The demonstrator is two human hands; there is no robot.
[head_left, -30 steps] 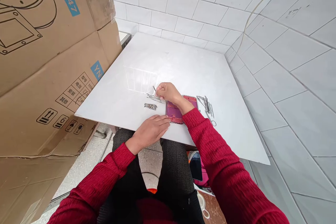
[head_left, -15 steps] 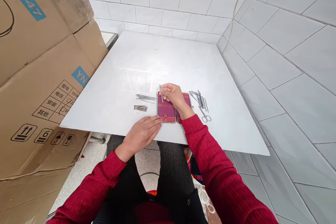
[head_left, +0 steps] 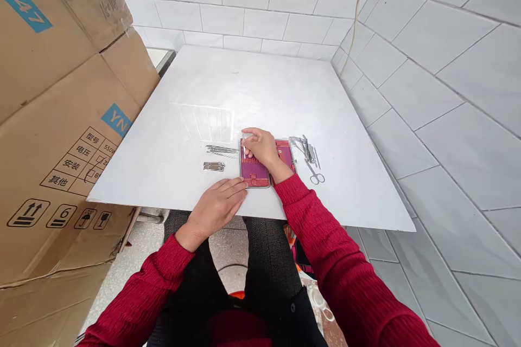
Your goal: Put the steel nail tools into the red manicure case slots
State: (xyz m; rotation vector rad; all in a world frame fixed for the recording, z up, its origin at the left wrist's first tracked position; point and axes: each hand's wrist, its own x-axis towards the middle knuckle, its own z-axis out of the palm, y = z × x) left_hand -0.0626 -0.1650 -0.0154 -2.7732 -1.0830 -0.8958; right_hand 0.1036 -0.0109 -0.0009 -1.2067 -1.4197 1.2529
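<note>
A manicure case (head_left: 256,171) with a purple and red lining lies unfolded near the table's front edge. My right hand (head_left: 261,146) is over its left half, thumb and fingers pinching a thin metal manicure tool (head_left: 243,147) upright by the row of small loops. The tool's exact kind is too small to make out. My left hand (head_left: 220,201) lies flat with fingers stretched out, its fingertips touching the case's lower left corner. Left of the case are several slim metal tools (head_left: 222,149) and nail clippers (head_left: 214,166).
To the right of the case lie scissors (head_left: 316,178) and a small pile of metal nippers and clippers (head_left: 304,149) on the white table (head_left: 260,87). A big cardboard box (head_left: 61,119) stands along the left side. Tiled walls (head_left: 456,92) bound the back and right.
The view has shifted slightly. My right hand still pinches the thin tool over the case's left half, its fingers slightly changed in pose. My left hand stays at the case corner.
</note>
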